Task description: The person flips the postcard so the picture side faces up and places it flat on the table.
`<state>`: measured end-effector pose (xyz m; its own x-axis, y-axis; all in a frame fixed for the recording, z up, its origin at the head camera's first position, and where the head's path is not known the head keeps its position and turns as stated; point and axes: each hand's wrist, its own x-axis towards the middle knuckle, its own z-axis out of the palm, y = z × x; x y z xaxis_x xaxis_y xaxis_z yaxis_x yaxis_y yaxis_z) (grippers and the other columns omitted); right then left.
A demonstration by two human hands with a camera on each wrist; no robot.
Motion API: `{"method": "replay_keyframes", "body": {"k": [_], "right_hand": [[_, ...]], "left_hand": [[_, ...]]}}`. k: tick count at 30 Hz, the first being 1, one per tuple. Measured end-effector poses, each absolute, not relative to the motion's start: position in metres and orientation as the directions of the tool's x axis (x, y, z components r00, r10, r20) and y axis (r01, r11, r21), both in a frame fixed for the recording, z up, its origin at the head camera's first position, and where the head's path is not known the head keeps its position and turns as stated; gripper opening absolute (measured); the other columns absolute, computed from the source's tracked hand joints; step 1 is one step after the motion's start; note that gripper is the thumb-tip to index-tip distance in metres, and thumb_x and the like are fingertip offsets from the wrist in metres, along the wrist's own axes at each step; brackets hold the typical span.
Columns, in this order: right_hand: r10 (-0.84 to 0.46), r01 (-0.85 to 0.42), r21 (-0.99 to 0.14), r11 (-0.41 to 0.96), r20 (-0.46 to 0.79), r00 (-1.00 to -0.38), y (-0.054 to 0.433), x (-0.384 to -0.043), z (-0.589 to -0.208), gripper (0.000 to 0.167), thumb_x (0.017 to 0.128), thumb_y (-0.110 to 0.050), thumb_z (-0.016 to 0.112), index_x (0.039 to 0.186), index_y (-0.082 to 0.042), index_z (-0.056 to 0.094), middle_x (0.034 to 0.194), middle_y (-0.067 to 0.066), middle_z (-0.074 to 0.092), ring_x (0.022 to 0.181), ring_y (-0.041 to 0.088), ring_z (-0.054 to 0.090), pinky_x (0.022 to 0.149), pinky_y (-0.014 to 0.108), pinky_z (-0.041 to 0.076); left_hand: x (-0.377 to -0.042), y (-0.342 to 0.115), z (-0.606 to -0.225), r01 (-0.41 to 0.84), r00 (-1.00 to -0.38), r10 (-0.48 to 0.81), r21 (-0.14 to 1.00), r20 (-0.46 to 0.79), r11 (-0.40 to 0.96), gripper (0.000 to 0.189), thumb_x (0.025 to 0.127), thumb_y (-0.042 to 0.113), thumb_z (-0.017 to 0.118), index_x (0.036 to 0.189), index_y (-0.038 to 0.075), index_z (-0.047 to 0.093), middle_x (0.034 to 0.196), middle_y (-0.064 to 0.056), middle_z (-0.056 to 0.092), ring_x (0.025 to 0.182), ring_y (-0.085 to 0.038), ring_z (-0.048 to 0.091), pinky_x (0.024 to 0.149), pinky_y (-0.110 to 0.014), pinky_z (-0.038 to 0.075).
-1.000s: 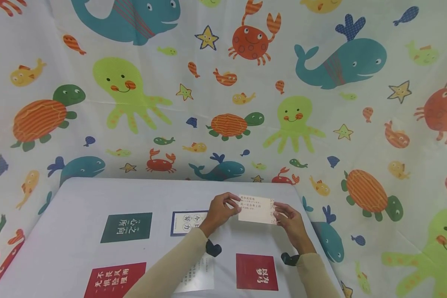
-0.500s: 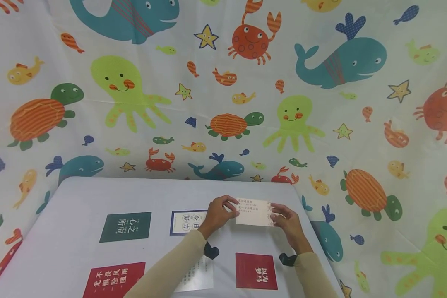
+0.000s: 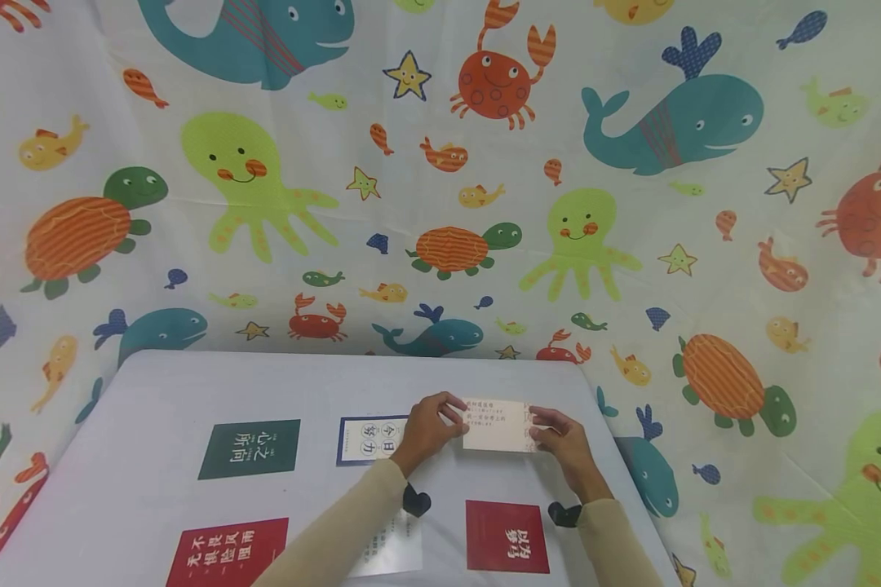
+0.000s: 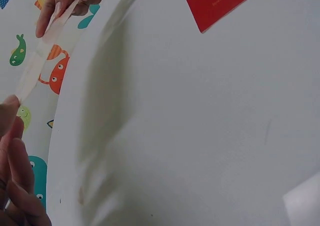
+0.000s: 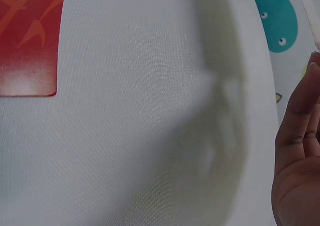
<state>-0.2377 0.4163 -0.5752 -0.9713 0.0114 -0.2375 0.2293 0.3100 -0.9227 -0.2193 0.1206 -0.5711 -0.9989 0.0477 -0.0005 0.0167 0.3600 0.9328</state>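
Observation:
A cream card (image 3: 495, 427) with lines of printed writing is held up above the far right part of the white table (image 3: 264, 383). My left hand (image 3: 429, 430) pinches its left edge between thumb and fingers. At the opposite edge, my right hand (image 3: 567, 448) pinches it too. Seen edge-on in the left wrist view, the card (image 4: 39, 61) stretches between the two hands, its shadow falling on the tabletop. The right wrist view shows the right hand (image 5: 300, 146) at the side, with only a sliver of the card in sight.
On the table lie a dark green card (image 3: 251, 448), a blue-bordered card (image 3: 367, 440) partly behind the left hand, a red card with white writing (image 3: 223, 550), a smaller red card (image 3: 506, 536) and a pale card (image 3: 392, 546) partly under the left sleeve. A sea-animal curtain (image 3: 426, 196) hangs behind.
Both hands have brought the cream card slightly lower and a little to the left, and it now sits more level. The cards on the table have stayed put.

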Motion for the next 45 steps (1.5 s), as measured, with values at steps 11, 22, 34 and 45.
{"method": "replay_keyframes", "body": {"k": [11,22,34,45], "right_hand": [[0.041,0.244,-0.896,0.371,-0.246,-0.968,0.414,-0.236,-0.579,0.042,0.097,-0.015,0.076,0.139,-0.019,0.069,0.131,0.010,0.069,0.109,0.018,0.070,0.088,0.027,0.058],[0.070,0.262,-0.861,0.435,-0.258,-0.964,0.407,-0.237,-0.583,0.039,0.096,-0.011,0.076,0.134,-0.020,0.073,0.127,0.010,0.071,0.109,0.022,0.068,0.090,0.032,0.059],[0.069,0.239,-0.832,0.500,-0.238,-0.969,0.405,-0.235,-0.585,0.039,0.093,-0.006,0.077,0.130,-0.017,0.075,0.122,0.013,0.072,0.096,0.022,0.070,0.078,0.026,0.056],[0.078,0.227,-0.776,0.589,-0.225,-0.971,0.397,-0.235,-0.588,0.040,0.091,-0.003,0.078,0.128,-0.018,0.076,0.120,0.010,0.073,0.095,0.022,0.067,0.079,0.031,0.055]], "left_hand": [[-0.215,0.123,-0.580,0.017,-1.000,0.018,0.914,0.010,0.406,0.026,0.089,0.020,0.086,0.111,0.024,0.075,0.088,0.009,0.074,0.099,-0.015,0.069,0.092,-0.040,0.054],[-0.215,0.126,-0.590,-0.004,-1.000,-0.003,0.882,-0.003,0.471,0.022,0.087,0.019,0.087,0.105,0.025,0.075,0.081,0.011,0.072,0.090,-0.013,0.066,0.087,-0.041,0.052],[-0.211,0.131,-0.598,0.017,-0.999,-0.024,0.841,0.036,0.541,0.024,0.083,0.017,0.089,0.101,0.021,0.074,0.081,0.008,0.072,0.079,-0.011,0.064,0.075,-0.035,0.049],[-0.208,0.135,-0.605,0.034,-0.997,-0.038,0.801,0.071,0.597,0.027,0.079,0.016,0.091,0.098,0.021,0.073,0.076,0.010,0.070,0.072,-0.008,0.062,0.069,-0.032,0.045]]}}
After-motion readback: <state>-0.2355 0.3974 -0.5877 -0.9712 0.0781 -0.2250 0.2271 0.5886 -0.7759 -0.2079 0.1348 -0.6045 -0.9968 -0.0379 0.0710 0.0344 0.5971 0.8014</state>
